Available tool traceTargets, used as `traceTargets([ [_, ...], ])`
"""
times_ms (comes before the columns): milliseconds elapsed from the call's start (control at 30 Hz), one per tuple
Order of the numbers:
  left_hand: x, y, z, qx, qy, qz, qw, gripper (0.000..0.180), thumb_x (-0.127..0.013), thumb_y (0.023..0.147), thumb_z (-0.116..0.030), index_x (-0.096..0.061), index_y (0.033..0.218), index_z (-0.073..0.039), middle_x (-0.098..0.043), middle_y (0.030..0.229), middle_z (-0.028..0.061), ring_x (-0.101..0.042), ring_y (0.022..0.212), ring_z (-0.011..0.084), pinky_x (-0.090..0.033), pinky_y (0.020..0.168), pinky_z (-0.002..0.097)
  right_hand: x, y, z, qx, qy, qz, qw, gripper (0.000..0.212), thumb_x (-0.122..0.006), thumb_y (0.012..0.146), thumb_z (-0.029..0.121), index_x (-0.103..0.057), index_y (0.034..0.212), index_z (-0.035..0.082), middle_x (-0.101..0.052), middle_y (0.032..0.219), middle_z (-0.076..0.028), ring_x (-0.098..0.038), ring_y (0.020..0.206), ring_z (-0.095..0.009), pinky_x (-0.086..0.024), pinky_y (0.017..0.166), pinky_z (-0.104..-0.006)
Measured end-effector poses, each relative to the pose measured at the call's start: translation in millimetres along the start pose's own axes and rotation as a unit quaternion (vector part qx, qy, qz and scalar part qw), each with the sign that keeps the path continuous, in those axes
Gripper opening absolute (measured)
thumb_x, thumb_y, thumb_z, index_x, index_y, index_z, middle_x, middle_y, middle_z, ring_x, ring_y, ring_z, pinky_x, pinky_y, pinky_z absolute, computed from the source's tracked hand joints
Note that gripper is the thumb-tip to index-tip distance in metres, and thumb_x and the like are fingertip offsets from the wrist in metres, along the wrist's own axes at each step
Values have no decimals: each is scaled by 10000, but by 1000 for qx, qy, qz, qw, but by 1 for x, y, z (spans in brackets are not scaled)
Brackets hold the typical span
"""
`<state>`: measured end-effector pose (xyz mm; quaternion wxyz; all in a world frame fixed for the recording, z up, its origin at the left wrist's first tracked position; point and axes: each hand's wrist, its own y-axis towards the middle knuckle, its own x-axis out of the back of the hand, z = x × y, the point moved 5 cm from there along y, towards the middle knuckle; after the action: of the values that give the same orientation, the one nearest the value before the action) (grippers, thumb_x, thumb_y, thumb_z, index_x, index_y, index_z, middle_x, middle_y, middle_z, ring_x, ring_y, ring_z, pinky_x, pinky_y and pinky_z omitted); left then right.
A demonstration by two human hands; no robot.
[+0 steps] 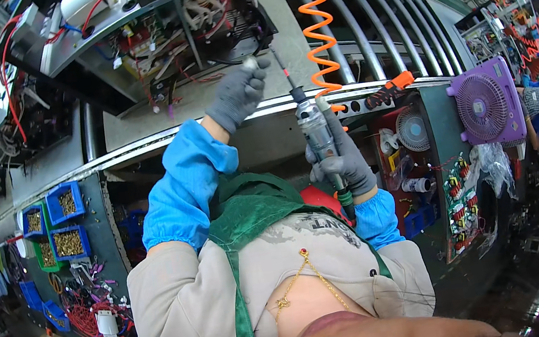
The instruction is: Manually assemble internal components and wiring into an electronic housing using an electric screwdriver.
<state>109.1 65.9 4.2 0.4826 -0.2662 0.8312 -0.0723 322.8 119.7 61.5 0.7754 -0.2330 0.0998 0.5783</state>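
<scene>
My right hand (pixel 350 162), in a grey glove, is wrapped round a pneumatic screwdriver (pixel 316 129). Its long bit (pixel 284 70) points away from me, toward the edge of an open metal cabinet (pixel 192 34) full of wiring. In a matching glove, my left hand (pixel 237 97) is closed in front of that cabinet, to the left of the bit. A small whitish piece (pixel 250 64) shows at its fingertips, too small to name. A black cable (pixel 221 62) runs close by these fingers. Both forearms wear blue sleeves.
An orange coiled hose (pixel 316 17) hangs beside the bit. Behind it lies a roller conveyor (pixel 377 29). At right, an orange-and-black tool (pixel 391 89) rests on the rail near a purple fan (pixel 489 102). Blue bins (pixel 65 201) of brass-coloured parts and red wires (pixel 91 318) lie left.
</scene>
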Motion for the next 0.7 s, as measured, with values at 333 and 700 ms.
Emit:
traceTargets([
  [333,-42,2,-38,-97,106,23,989,334,-465,954,-348,-596,948,-41,-421,565,-81,-318,410,1,-273,356,137,0,3,16,-21,-44,10,999,998,-637,606,-3,-179,1470,191,-489,826,-22,-470,673,-93,-424,615,-238],
  [700,-48,17,-87,-142,294,-20,945,339,-459,954,-317,-631,930,-26,-467,566,-63,-363,429,19,-282,382,174,7,34,29,22,-173,3,985,1031,-713,577,115,-198,1467,193,-514,960,-40,-501,767,-126,-448,705,-272],
])
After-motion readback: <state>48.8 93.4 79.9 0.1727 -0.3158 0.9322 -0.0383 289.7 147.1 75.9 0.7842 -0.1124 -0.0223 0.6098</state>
